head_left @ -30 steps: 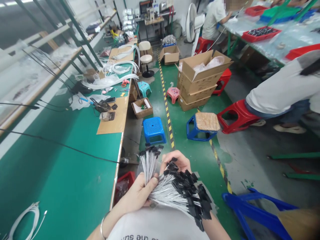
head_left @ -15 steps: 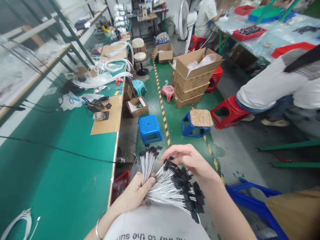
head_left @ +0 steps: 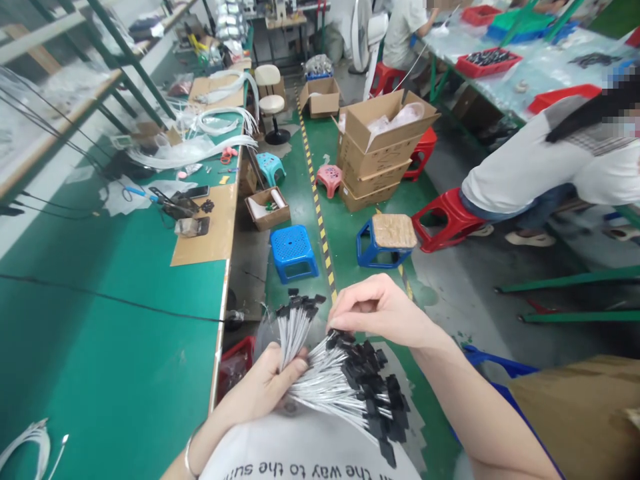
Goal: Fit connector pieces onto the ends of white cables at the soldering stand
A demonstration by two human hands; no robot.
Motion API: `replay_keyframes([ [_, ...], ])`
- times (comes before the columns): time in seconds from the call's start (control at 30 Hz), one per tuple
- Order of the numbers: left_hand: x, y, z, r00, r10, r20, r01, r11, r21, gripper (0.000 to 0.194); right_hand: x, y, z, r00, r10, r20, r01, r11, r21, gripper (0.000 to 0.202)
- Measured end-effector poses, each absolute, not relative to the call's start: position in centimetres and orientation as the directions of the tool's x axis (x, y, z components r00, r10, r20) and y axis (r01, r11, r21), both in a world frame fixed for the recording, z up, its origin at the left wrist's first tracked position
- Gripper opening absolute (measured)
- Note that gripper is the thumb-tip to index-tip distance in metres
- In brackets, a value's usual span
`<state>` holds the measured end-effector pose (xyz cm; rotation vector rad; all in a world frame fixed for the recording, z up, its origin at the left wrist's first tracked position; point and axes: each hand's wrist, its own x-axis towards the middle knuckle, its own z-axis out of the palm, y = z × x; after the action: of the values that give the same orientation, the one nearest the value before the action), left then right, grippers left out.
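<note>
In the head view a thick bundle of thin white cables (head_left: 325, 383) with black connectors (head_left: 373, 377) on their ends fans out in front of my shirt. My left hand (head_left: 267, 383) is closed around the cables, with its thumb across them. A smaller group of cables (head_left: 294, 337) stands apart from the rest, upright above the left thumb. My right hand (head_left: 383, 310) is over the top of the larger group, fingers curled, thumb and fingertips pinched at the uppermost connectors. Whatever lies between those fingertips is too small to make out.
A green worktable (head_left: 125, 347) runs along my left, with cardboard (head_left: 207, 230), a phone and white cable bundles on it. Blue stools (head_left: 294, 250), stacked cartons (head_left: 375, 160) and a red stool (head_left: 445, 223) stand ahead. A seated co-worker (head_left: 530, 167) is at the right.
My right hand has closed from loosely spread fingers into a pinch at the uppermost connectors. My left hand keeps its hold on the cables. The view has shifted slightly.
</note>
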<state>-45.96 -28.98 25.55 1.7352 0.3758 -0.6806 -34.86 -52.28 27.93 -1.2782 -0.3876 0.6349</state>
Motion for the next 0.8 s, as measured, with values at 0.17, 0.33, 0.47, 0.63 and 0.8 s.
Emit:
replay_keyframes([
  [0.17, -46.4, -28.9, 25.8, 0.732, -0.106, -0.673, 0.644, -0.213, 0.735, 0.077, -35.0, -51.1, 26.3, 0.808, 0.579, -0.114, -0.322, 0.271, -0.907, 0.02],
  [0.33, -46.5, -28.4, 25.1, 0.776, -0.117, -0.62, 0.59, -0.212, 0.779, 0.072, -36.2, -47.9, 24.0, 0.799, 0.583, -0.148, -0.448, 0.413, -0.793, 0.023],
  [0.47, -46.5, -28.2, 24.9, 0.768, -0.128, -0.628, 0.601, -0.194, 0.775, 0.065, -37.1, -46.1, 23.4, 0.83, 0.535, -0.157, -0.458, 0.493, -0.74, 0.029],
  [0.63, -46.6, -28.1, 25.0, 0.764, -0.138, -0.63, 0.604, -0.188, 0.775, 0.074, -37.3, -45.7, 23.5, 0.892, 0.438, -0.115, -0.359, 0.53, -0.768, 0.03],
  [0.8, -46.5, -28.2, 25.0, 0.775, -0.112, -0.621, 0.589, -0.226, 0.776, 0.077, -36.9, -45.7, 24.2, 0.903, 0.427, -0.058, -0.31, 0.55, -0.775, 0.034],
])
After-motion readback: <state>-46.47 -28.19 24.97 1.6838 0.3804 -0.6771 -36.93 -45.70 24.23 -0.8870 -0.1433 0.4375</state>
